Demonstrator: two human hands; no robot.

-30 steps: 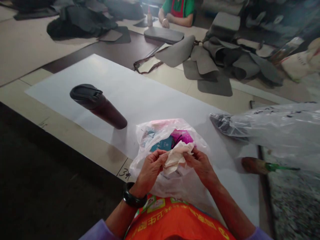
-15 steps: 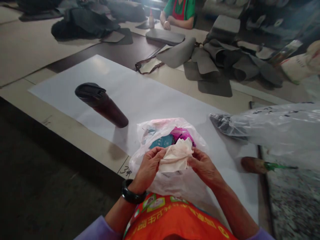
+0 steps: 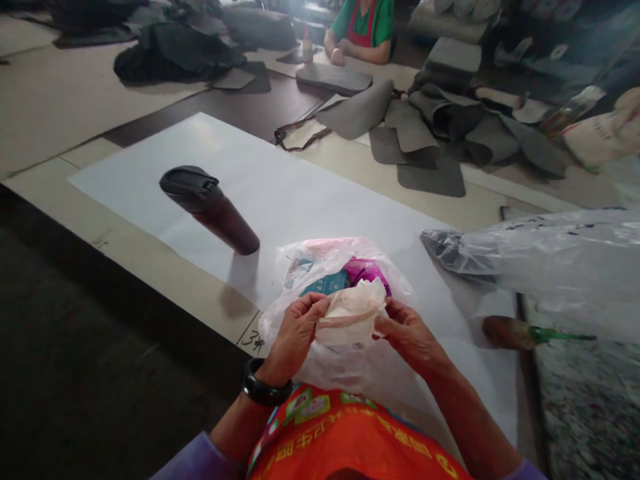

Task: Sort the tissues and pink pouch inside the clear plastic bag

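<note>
Between my hands is a crumpled, off-white piece of thin material [image 3: 353, 310], like a tissue or a small bag; I cannot tell which. My left hand [image 3: 296, 328] pinches its left edge, with a dark bangle at that wrist. The fingers of my right hand [image 3: 413, 337] are closed on its right edge. Just behind and beneath it lies an open white plastic bag [image 3: 285, 267] on the white sheet [image 3: 320, 193]. Inside the bag show a teal packet [image 3: 325, 284] and a magenta wrapper [image 3: 367, 269].
A dark flip-lid bottle [image 3: 215, 213] stands on the left. To the right are a clear plastic bag [image 3: 560, 247] and a wooden-handled tool [image 3: 507, 332]. Grey cut pieces [image 3: 415, 133] lie farther back. A person in green [image 3: 363, 33] sits across the table, near a small bottle [image 3: 307, 48].
The off-white piece has changed shape, its lower part now opened out and showing a folded edge. Both hands stay closed on it. The view has shifted slightly.
</note>
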